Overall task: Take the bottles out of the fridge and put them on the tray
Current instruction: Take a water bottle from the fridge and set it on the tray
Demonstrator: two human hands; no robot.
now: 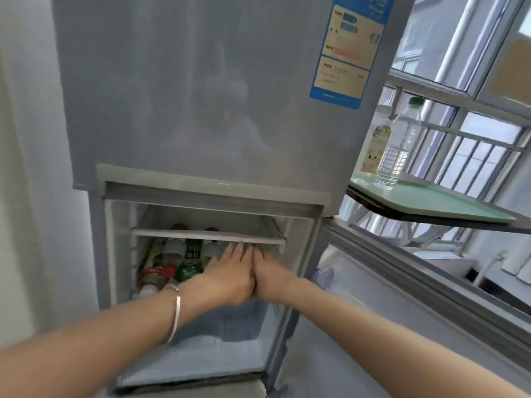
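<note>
The left hand (230, 271) and the right hand (268, 275) reach side by side into the open lower compartment of the fridge (201, 110), pressed against each other along their inner edges. The left hand lies flat, palm down, its fingers straight and close together, the tips just under the front edge of the white shelf (207, 236). The right hand is also stretched forward, but its fingertips are blurred and partly hidden under the shelf, so I cannot tell whether they touch or grip anything. Neither hand visibly holds a bottle. A thin silver bracelet (175, 311) sits on the left wrist.

Just left of the left hand, a cluster of bottles (175, 262) fills the left part of the compartment under the shelf; red caps, white caps and green labels show, some bottles standing and some lying, though the blur makes a count unsafe. The right part of the compartment, below the hands, is bare pale lining. The lower fridge door (402, 282) stands swung open to the right.

Further right, beside the fridge, a pale green tray (448, 201) rests on a dark ledge by the window. Two bottles stand upright at its near left end: a clear water bottle (398, 147) with a green cap, and just behind it a bottle with a yellow label (373, 145)
</note>
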